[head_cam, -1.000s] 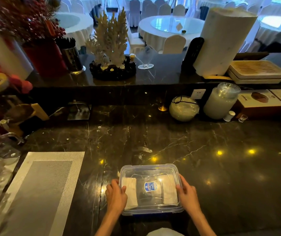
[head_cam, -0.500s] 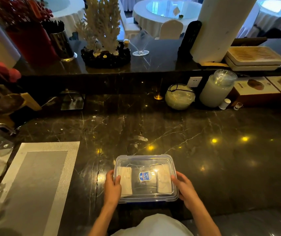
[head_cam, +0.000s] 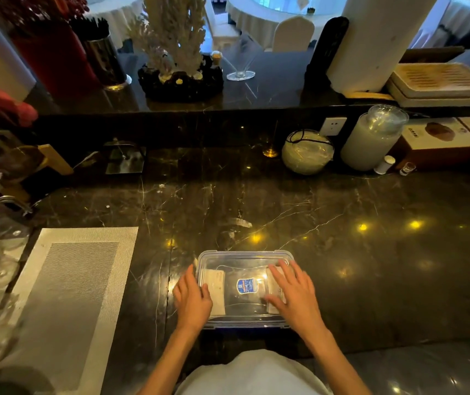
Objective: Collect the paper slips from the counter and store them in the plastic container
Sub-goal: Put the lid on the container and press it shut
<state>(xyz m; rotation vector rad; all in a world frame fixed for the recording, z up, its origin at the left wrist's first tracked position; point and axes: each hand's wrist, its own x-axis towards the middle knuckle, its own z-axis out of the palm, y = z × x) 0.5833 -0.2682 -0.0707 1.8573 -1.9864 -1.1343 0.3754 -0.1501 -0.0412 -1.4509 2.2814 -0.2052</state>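
A grey woven rectangular placemat with a pale border [head_cam: 65,295] lies on the dark veined marble tabletop [head_cam: 370,266], well to the left of the clear rectangular plastic container with a blue label on its lid [head_cam: 245,289]. The left hand [head_cam: 192,302] rests against the container's left edge, fingers [head_cam: 189,277] close together and lying flat, gripping nothing visible. The container sits on the tabletop near its front edge, lid on. Inside it, white paper slips [head_cam: 216,292] lie flat along the left and right ends. The right hand [head_cam: 295,295] lies palm-down on the right part of the lid, fingers [head_cam: 285,270] spread wide, holding nothing.
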